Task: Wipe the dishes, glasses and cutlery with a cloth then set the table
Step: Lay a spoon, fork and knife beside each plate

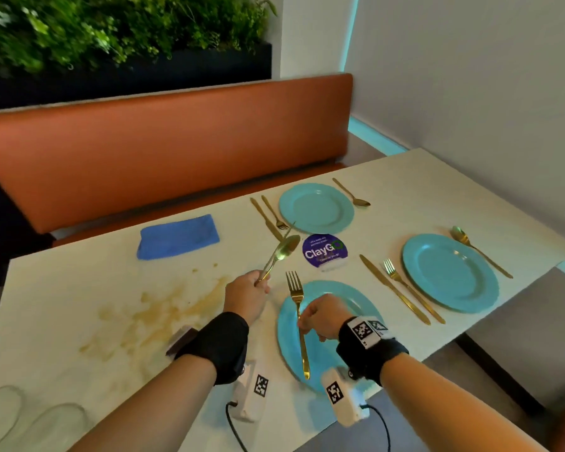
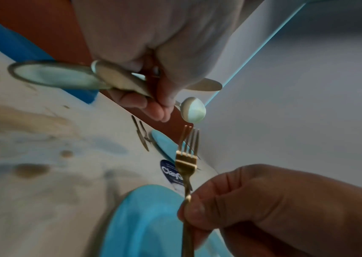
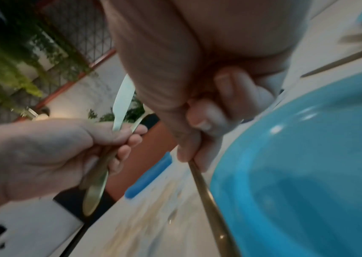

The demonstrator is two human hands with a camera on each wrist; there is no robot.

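Above the near plate (image 1: 323, 360), my right hand (image 1: 318, 316) holds a gold fork (image 1: 299, 316) by the middle of its handle, the thumb and curled fingers pinching it. The tines point away from me and the handle end hangs over the plate. To the left, my left hand (image 1: 247, 293) has its grip closed around two handles together: a gold spoon (image 1: 282, 251) and a knife (image 3: 122, 97). Both rise slanted up over the tabletop (image 1: 79, 288), the spoon bowl close to the purple sticker (image 1: 325, 251).

All cutlery is shiny gold; the plates are light turquoise. Two other plates (image 1: 317, 208) (image 1: 449, 272) are on the tabletop, each with a knife and fork on one side and a spoon on the other. A folded blue cloth (image 1: 178, 236) lies well apart, far to the left.

In the head view the knife blade is thin and hard to see behind the spoon. Brown stains (image 1: 150, 314) cover the tabletop on the left.
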